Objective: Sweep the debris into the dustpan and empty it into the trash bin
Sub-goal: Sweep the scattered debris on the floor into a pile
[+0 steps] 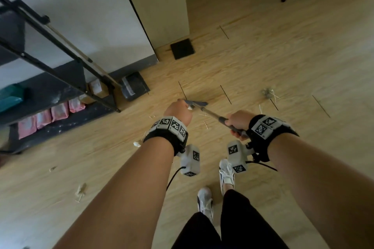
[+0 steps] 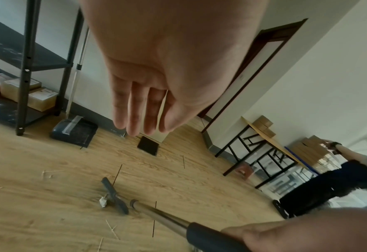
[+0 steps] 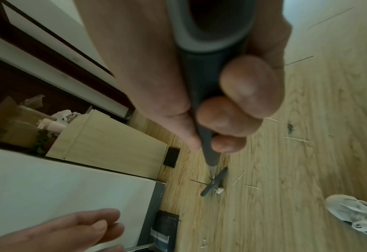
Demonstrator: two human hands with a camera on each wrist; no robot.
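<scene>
Two hands we see: right hand [image 1: 237, 122] grips the broom [image 2: 115, 197] handle; left hand [image 2: 156, 81] spread, holding nothing.

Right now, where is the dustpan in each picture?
Head view: the dustpan sits left of centre, on the floor by the shelf's foot.
Left wrist view: the dustpan is at the left, below the fingers.
Right wrist view: the dustpan is at the bottom, middle.
Shared landmark: the flat black square on the floor by the cabinet corner, beyond the dustpan.
</scene>
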